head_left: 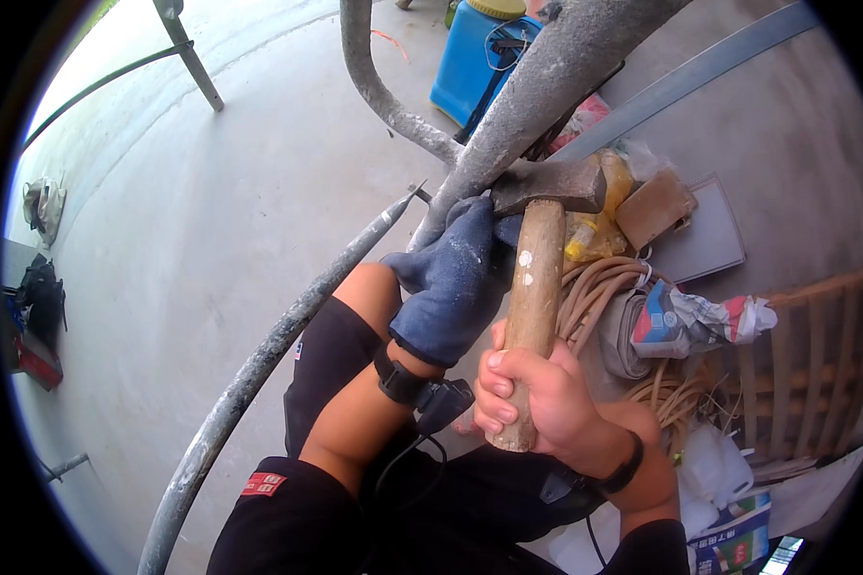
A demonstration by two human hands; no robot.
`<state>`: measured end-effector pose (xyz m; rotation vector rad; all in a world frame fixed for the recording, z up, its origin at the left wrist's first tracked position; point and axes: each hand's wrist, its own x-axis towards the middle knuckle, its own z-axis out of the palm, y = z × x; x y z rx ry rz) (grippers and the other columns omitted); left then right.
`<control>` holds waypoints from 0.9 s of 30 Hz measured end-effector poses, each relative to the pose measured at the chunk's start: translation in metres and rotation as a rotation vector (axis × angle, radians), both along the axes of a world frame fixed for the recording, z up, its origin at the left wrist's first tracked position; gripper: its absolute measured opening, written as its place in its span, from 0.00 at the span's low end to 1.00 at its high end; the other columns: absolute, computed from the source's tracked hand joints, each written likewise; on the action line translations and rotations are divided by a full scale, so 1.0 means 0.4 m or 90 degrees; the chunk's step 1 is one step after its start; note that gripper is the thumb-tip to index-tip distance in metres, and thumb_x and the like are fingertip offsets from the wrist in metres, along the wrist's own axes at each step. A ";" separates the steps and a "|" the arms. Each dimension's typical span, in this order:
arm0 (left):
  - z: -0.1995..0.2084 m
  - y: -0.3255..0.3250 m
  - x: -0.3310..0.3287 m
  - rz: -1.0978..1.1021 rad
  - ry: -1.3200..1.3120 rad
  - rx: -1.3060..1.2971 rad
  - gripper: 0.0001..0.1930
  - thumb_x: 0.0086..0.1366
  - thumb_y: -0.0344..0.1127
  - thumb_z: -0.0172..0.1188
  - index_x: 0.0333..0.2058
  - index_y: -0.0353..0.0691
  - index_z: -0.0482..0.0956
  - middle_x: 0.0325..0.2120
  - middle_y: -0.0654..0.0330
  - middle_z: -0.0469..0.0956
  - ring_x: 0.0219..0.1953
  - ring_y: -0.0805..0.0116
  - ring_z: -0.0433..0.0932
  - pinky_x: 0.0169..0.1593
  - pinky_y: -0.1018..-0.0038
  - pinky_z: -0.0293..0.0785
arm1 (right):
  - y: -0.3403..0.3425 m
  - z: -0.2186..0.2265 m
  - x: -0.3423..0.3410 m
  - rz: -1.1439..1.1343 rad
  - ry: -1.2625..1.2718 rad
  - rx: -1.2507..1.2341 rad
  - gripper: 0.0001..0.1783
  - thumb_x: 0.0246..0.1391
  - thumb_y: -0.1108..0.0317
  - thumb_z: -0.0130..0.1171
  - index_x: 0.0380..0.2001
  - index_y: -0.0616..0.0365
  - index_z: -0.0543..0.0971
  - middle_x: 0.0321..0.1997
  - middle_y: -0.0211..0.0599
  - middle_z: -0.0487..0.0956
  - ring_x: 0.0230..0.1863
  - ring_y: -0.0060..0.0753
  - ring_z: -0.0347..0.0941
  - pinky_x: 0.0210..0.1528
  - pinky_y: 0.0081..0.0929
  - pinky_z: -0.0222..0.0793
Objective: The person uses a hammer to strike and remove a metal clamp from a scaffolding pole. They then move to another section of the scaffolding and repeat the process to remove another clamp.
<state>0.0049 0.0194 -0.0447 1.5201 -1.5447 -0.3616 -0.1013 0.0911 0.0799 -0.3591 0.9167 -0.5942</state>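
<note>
In the head view, a hammer [535, 287] is being held at the centre of the scene, slightly to the right, with its metal head [556, 185] being carried at the far end and its wooden handle being pointed toward the near side. The handle is being clamped close to its butt by the bare right hand [554, 398], with the fingers being wrapped around the wood and the thumb being laid across it. The blue-gloved left hand [455, 278] is being kept to the left of the hammer, beside the lower part of a thick, spattered metal post [537, 96]; its fingertips are being hidden, so it cannot be told whether they are being closed on anything. Contact between the hammer head and the post is likewise being left unclear by the overlap. Most of the weight is presumably being concentrated in the head, so the tool is being judged top-heavy, stiff and not fragile. Good leverage is probably being given by the present low hold; for finer control, the middle of the handle is being recommended. Some slip is being considered possible on the worn, smooth-looking wood, so a full wrap is being advised.
</note>
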 end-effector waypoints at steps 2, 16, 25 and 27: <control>0.014 0.007 -0.003 0.024 0.088 0.021 0.12 0.63 0.36 0.58 0.42 0.34 0.75 0.33 0.51 0.77 0.37 0.59 0.77 0.40 0.67 0.73 | 0.019 -0.008 0.004 0.007 0.015 -0.002 0.09 0.56 0.77 0.49 0.39 0.53 0.64 0.21 0.33 0.65 0.15 0.27 0.63 0.20 0.32 0.63; 0.037 -0.025 -0.008 0.054 -0.061 0.001 0.10 0.64 0.41 0.57 0.32 0.40 0.75 0.23 0.58 0.71 0.27 0.58 0.71 0.31 0.64 0.64 | -0.068 -0.007 -0.017 -0.010 -0.066 -0.005 0.07 0.56 0.76 0.49 0.36 0.54 0.64 0.20 0.32 0.64 0.15 0.25 0.64 0.19 0.30 0.64; 0.089 -0.046 0.000 0.017 0.374 -0.103 0.12 0.53 0.32 0.68 0.37 0.36 0.82 0.27 0.50 0.81 0.32 0.57 0.81 0.36 0.66 0.73 | 0.036 -0.029 0.006 -0.008 -0.005 0.002 0.08 0.57 0.77 0.50 0.36 0.54 0.64 0.21 0.33 0.65 0.15 0.26 0.64 0.20 0.32 0.65; 0.104 -0.041 0.005 0.031 0.360 -0.096 0.12 0.53 0.32 0.68 0.37 0.37 0.82 0.29 0.50 0.81 0.33 0.56 0.82 0.37 0.66 0.73 | 0.023 -0.033 0.012 0.006 0.026 -0.022 0.08 0.56 0.77 0.49 0.38 0.53 0.64 0.20 0.33 0.64 0.14 0.27 0.62 0.20 0.32 0.64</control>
